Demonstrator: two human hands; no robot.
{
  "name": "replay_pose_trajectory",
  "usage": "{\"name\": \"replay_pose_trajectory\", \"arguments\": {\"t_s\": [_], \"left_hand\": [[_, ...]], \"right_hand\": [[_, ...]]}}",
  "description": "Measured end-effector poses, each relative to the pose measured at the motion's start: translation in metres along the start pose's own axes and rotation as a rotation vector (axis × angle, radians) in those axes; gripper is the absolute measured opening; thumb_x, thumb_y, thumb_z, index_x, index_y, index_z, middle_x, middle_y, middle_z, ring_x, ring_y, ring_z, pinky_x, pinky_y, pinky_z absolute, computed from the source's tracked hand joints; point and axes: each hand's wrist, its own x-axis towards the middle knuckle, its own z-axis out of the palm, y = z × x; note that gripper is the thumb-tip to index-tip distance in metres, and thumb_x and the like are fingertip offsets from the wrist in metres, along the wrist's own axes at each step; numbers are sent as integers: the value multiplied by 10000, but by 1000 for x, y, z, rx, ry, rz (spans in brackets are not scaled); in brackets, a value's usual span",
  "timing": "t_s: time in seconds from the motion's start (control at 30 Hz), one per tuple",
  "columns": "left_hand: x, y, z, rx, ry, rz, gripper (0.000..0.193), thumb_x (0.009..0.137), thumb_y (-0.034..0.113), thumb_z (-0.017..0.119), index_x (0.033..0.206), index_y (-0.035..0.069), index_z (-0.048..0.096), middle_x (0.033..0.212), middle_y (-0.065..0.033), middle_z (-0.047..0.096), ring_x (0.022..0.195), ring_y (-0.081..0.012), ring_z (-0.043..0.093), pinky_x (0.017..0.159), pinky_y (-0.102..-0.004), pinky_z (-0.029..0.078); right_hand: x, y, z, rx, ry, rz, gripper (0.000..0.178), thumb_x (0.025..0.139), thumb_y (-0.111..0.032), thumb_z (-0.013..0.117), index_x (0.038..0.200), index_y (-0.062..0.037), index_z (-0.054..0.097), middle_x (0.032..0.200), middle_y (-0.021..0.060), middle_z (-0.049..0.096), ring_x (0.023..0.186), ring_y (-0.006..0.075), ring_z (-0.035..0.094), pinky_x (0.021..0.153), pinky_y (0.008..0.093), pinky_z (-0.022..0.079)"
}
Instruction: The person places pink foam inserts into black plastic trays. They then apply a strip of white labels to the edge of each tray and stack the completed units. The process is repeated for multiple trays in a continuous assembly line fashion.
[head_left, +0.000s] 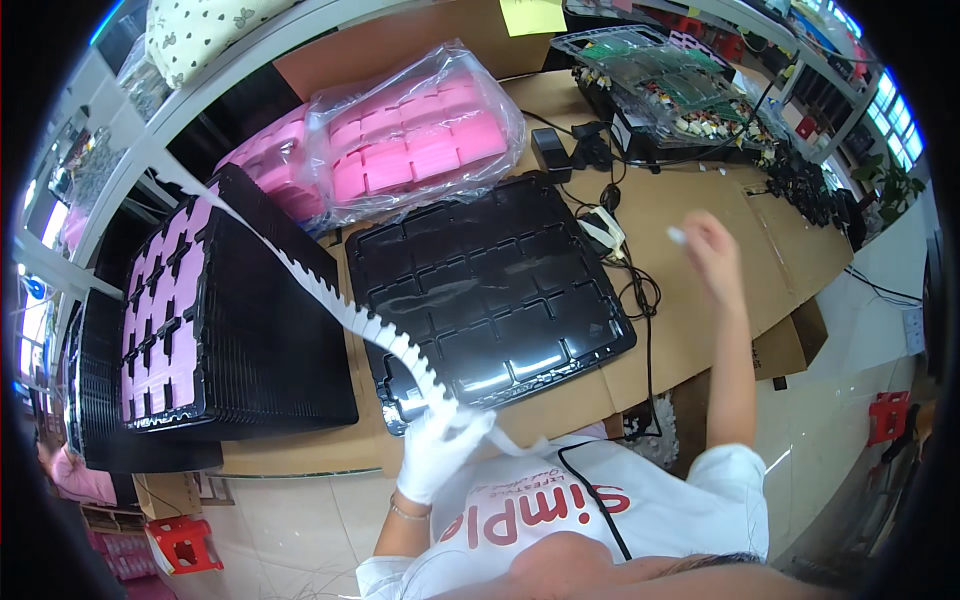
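My left hand [437, 448], in a white glove, is closed on a long white strip [340, 305] with tab-like teeth along one edge. From this hand the strip curves up and left past the tray stack, and a loose tail hangs to the right, in front of my shirt. My bare right hand [715, 255] is raised over the right side of the cardboard-covered table, fingers pinched on a small white piece [676, 235] whose kind I cannot make out. Between and beyond my hands lies a glossy black plastic tray [490, 290] with moulded compartments.
At left, a tall stack of black trays [270, 320] bears pink foam [165, 305]. Behind the tray is a clear bag of pink foam blocks [415, 130]. Black cables [640, 290] trail right of it. Circuit boards with wires [680, 100] are piled at the far right.
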Motion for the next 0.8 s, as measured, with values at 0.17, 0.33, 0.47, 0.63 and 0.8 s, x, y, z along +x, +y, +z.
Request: {"name": "replay_pose_trajectory", "arguments": {"t_s": [0.17, 0.33, 0.47, 0.63, 0.8], "left_hand": [[-50, -18, -17, 324, -224, 26, 243, 841, 264, 749, 974, 68, 693, 899, -104, 712, 788, -234, 697, 709, -327, 548], [-66, -36, -27, 638, -434, -38, 335, 842, 419, 703, 981, 115, 715, 946, -91, 709, 821, -274, 686, 735, -346, 545], [-79, -27, -92, 800, -637, -128, 396, 828, 530, 661, 947, 163, 749, 979, -78, 719, 841, -273, 693, 759, -340, 539], [-26, 33, -129, 406, -44, -290, 294, 842, 320, 729, 778, 36, 696, 684, -63, 652, 589, -140, 611, 571, -250, 483], [30, -19, -117, -493, 227, -238, 557, 1012, 509, 410, 775, 47, 613, 724, -48, 627, 537, -65, 491, 484, -183, 357]], "right_hand": [[-175, 93, -162, -651, 899, -46, 226, 888, -206, 703, 923, -40, 553, 845, 35, 554, 792, 149, 522, 737, 307, 464], [-362, 246, -242, -1323, -332, 995, 482, 819, -375, 655, 1100, 17, 669, 1163, 255, 640, 1122, 395, 604, 927, 450, 482], [-348, 240, -267, -1378, 29, 1278, 447, 891, -280, 561, 1248, -14, 600, 1286, 226, 586, 1161, 385, 583, 981, 457, 473], [-147, 10, -148, -1214, 732, 129, 192, 946, -199, 550, 1003, -31, 624, 1032, 160, 636, 963, 343, 603, 808, 412, 478], [23, -69, 74, -535, 39, -839, 134, 839, -73, 696, 971, -54, 679, 958, 108, 680, 870, 259, 662, 772, 331, 526]]}}
